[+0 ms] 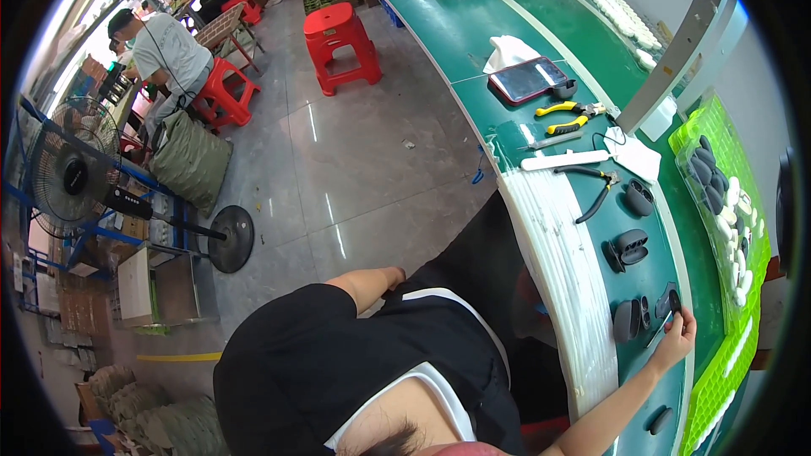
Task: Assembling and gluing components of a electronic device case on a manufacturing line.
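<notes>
My right hand [676,339] is over the green worktable [621,355], fingers closed in a pinch on a thin, pale tool [658,332] whose kind is unclear. Its fingertips are beside a small dark oval part [673,301]. Just left of them, an open black earbud case [627,321] stands on the table. Two more black cases, one open [627,250] and one farther off [639,198], lie beyond it. Nearer me rests a loose black oval piece [661,420]. My left hand [394,277] is low by my lap, away from the table, its fingers mostly hidden.
Black-handled pliers [601,190], yellow-handled pliers [574,116] and a phone [525,80] lie farther up the table. A bright green tray [718,131] with black and white pieces lines the right. Red stools [342,42], a fan [76,176] and seated people are at left.
</notes>
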`<state>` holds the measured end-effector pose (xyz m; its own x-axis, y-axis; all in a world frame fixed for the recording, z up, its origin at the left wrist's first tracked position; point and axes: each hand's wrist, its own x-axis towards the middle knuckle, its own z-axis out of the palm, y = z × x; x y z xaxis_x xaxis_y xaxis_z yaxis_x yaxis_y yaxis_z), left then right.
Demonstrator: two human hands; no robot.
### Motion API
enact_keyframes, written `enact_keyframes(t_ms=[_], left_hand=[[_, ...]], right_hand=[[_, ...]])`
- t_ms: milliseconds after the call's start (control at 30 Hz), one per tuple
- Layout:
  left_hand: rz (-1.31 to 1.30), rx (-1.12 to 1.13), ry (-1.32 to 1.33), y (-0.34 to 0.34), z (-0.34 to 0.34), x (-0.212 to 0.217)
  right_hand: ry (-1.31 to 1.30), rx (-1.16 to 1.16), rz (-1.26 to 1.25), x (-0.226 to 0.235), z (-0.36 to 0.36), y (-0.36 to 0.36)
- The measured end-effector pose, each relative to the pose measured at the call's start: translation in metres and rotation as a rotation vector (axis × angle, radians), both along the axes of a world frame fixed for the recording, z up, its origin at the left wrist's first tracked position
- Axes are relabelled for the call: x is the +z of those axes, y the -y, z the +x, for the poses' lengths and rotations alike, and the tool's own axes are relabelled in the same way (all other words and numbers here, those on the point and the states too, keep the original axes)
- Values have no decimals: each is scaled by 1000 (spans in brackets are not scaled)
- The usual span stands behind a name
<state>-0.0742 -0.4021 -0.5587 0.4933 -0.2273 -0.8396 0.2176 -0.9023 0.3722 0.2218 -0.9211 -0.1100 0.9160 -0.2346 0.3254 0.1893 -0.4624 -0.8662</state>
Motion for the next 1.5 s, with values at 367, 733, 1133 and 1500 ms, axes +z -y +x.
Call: enact_keyframes(t_ms=[367, 733, 1133, 1500], left_hand=[[22, -9, 27, 10, 5, 22], [39, 257, -120, 8, 5, 5], [30, -117, 17, 7, 12, 14], [-60, 368, -115, 0, -3, -20]], right_hand=[[1, 2, 4, -1, -1, 1], [0, 6, -2, 4, -2, -2], [-7, 3, -6, -4, 0, 2], [8, 20, 15, -3, 3, 2]])
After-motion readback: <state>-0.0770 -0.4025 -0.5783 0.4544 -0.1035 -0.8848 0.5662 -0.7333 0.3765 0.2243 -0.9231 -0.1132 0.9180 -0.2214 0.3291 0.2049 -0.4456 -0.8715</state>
